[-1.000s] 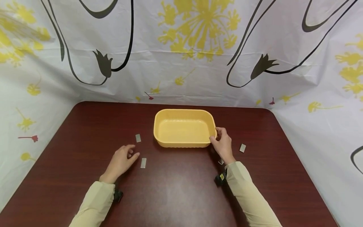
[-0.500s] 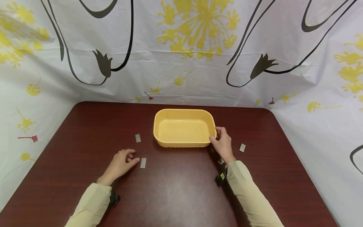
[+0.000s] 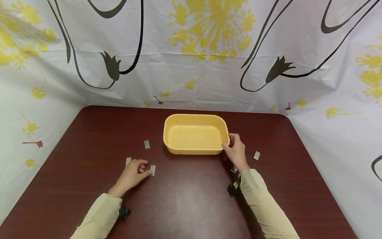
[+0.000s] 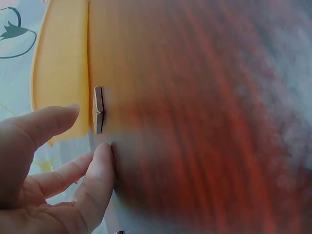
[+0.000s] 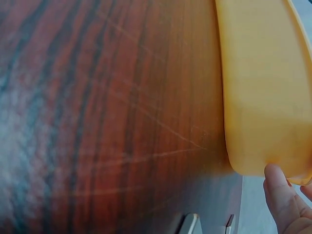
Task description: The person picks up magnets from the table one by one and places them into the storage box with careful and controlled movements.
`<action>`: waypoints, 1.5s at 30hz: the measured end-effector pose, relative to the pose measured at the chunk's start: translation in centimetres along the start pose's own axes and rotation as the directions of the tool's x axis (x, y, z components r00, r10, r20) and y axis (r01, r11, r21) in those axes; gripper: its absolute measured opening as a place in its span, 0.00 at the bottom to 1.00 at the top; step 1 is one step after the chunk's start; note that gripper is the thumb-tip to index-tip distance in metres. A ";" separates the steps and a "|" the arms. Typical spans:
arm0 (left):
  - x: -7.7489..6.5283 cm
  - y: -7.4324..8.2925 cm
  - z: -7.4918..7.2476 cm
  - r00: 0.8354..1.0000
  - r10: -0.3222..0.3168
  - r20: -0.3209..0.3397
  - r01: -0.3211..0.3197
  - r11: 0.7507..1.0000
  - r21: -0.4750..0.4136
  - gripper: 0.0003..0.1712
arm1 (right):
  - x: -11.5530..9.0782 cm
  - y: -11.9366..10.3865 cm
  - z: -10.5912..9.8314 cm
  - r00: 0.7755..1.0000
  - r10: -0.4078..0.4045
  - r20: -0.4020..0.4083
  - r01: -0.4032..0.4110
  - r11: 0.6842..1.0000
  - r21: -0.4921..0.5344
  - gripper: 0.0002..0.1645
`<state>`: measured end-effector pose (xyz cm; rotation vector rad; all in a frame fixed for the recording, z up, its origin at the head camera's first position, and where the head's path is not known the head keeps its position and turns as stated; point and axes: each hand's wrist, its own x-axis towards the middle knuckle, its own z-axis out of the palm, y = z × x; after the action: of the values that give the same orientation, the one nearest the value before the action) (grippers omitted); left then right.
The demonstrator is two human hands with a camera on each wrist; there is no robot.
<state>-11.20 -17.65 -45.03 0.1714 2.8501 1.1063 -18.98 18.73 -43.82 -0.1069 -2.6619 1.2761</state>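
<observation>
My left hand (image 3: 131,175) is low over the table, its thumb and fingers loosely bent and parted. Its thumb tip overlaps the near end of a small grey metal-looking rectangular piece (image 3: 153,170) in the head view. From the left wrist, a piece (image 4: 98,109) appears beyond the spread thumb and fingers, with nothing between them. Another grey piece (image 3: 128,160) shows partly behind the knuckles. My right hand (image 3: 236,152) grips the near right corner of a yellow plastic tray (image 3: 195,152), thumb (image 5: 277,183) against its wall. Inside, the tray is bare.
One grey piece (image 3: 147,144) lies left of the tray. To the right are two more, one (image 3: 234,169) partly hidden by the right wrist and one (image 3: 256,155) farther out. A patterned white cloth (image 3: 191,83) hangs behind the dark red table (image 3: 191,199).
The left hand has moved down and then slightly right, its thumb reaching the nearest grey piece. Another piece has come into sight behind it. The right hand stays at the tray's corner.
</observation>
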 end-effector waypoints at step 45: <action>0.1 -0.8 0.2 0.996 0.050 0.079 -0.044 0.996 -0.083 0.26 | 0.0 0.3 0.3 1.000 0.020 0.013 -0.020 1.000 0.019 0.27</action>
<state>-11.37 -18.03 -45.72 0.2728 2.7377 1.1933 -19.01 18.71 -44.22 -0.1230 -2.6656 1.3125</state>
